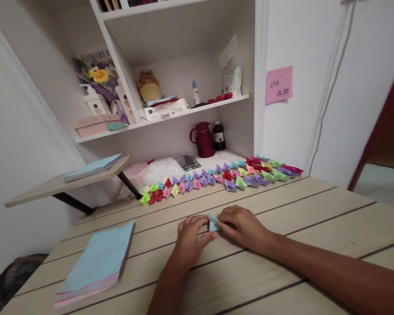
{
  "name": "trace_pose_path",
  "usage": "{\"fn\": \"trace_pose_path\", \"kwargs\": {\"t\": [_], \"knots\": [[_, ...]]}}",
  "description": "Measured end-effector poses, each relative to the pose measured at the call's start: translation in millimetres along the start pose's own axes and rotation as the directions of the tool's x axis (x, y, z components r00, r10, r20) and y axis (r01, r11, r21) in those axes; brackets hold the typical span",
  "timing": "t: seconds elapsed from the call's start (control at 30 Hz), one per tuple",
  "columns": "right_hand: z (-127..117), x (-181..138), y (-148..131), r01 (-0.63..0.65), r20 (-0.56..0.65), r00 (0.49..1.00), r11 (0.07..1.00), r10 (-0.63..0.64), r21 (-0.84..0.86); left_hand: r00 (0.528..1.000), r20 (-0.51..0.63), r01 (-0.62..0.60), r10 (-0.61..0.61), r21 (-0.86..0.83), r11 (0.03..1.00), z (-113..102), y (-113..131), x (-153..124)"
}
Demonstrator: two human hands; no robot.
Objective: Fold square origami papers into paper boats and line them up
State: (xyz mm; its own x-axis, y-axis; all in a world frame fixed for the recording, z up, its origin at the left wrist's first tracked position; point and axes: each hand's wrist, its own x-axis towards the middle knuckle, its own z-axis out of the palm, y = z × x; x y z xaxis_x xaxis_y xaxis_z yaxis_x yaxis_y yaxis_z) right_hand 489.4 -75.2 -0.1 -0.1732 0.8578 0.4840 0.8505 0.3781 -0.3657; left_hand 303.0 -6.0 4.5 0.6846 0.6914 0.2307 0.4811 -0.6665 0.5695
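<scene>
On our table (315, 210), before the paper boats (230, 186), our right hand (241, 224) pinches blue paper (212, 222), left hand (191, 238) half-spread; we're likely mid-fold, next needing firm creasing.

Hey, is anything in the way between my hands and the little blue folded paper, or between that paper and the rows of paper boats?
Nothing visible is. Your right hand holds the blue folded paper, and your left hand is right at its edge. Between it and the paper boats, only table shows.

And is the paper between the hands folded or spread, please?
Folded: the blue paper makes a small pointed shape with angled edges.
</scene>
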Motion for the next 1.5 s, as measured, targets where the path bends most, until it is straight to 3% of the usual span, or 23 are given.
{"fn": "trace_pose_path", "kwargs": {"t": [0.1, 0.17, 0.27, 0.37, 0.5, 0.63, 0.93, 1.07, 1.23, 1.3, 1.43, 1.5], "knots": [[-2.1, 3.0, 5.7, -0.164, -0.047, 0.982, 0.952, 0.182, 0.259, 0.991, -0.107, 0.065, -0.078, -0.124, 0.990, 7.2, 0.3, 5.1], [-1.8, 3.3, 8.0, -0.211, -0.047, 0.968, 0.904, 0.246, 0.373, 0.981, -0.137, 0.089, -0.135, -0.297, 0.951, 11.2, 1.0, 8.3], [1.2, 2.6, 8.6, -0.239, -0.036, 0.956, 0.844, 0.291, 0.480, 0.970, -0.124, 0.114, -0.211, -0.534, 0.838, 14.6, 2.6, 12.1], [3.9, 2.3, 8.7, -0.262, -0.026, 0.944, 0.792, 0.330, 0.552, 0.961, -0.085, 0.148, -0.262, -0.644, 0.750, 16.6, 4.2, 14.5], [2.7, 2.8, 11.5, -0.273, -0.051, 0.928, 0.766, 0.369, 0.583, 0.957, -0.032, 0.169, -0.287, -0.743, 0.648, 21.0, 11.4, 15.5], [-2.4, 1.7, 15.0, -0.244, -0.110, 0.929, 0.806, 0.355, 0.539, 0.967, 0.026, 0.175, -0.255, -0.794, 0.582, 25.2, 26.7, 14.1], [-8.1, -0.9, 9.5, -0.201, -0.100, 0.954, 0.852, 0.282, 0.483, 0.911, -0.050, 0.184, -0.409, -0.839, 0.513, 36.6, 26.6, 16.7], [-8.9, -0.8, 8.0, -0.175, -0.089, 0.965, 0.856, 0.247, 0.486, 0.902, -0.114, 0.113, -0.416, -0.868, 0.484, 36.4, 21.9, 15.0], [-10.7, -2.1, 8.1, -0.150, -0.080, 0.971, 0.836, 0.224, 0.528, 0.909, -0.078, 0.108, -0.409, -0.905, 0.411, 35.6, 21.3, 12.5], [-13.0, -3.4, 6.3, -0.146, -0.046, 0.975, 0.777, 0.219, 0.612, 0.900, -0.043, 0.101, -0.434, -0.948, 0.303, 35.2, 26.1, 10.0], [-18.7, -5.9, 0.0, -0.130, 0.007, 0.980, 0.615, 0.198, 0.777, 0.887, 0.100, 0.096, -0.450, -0.995, -0.032, 33.0, 43.3, 2.1], [-20.1, -6.8, -2.2, -0.129, 0.035, 0.983, 0.534, 0.182, 0.836, 0.893, 0.148, 0.112, -0.425, -0.988, -0.110, 32.4, 51.0, -1.1]]}}
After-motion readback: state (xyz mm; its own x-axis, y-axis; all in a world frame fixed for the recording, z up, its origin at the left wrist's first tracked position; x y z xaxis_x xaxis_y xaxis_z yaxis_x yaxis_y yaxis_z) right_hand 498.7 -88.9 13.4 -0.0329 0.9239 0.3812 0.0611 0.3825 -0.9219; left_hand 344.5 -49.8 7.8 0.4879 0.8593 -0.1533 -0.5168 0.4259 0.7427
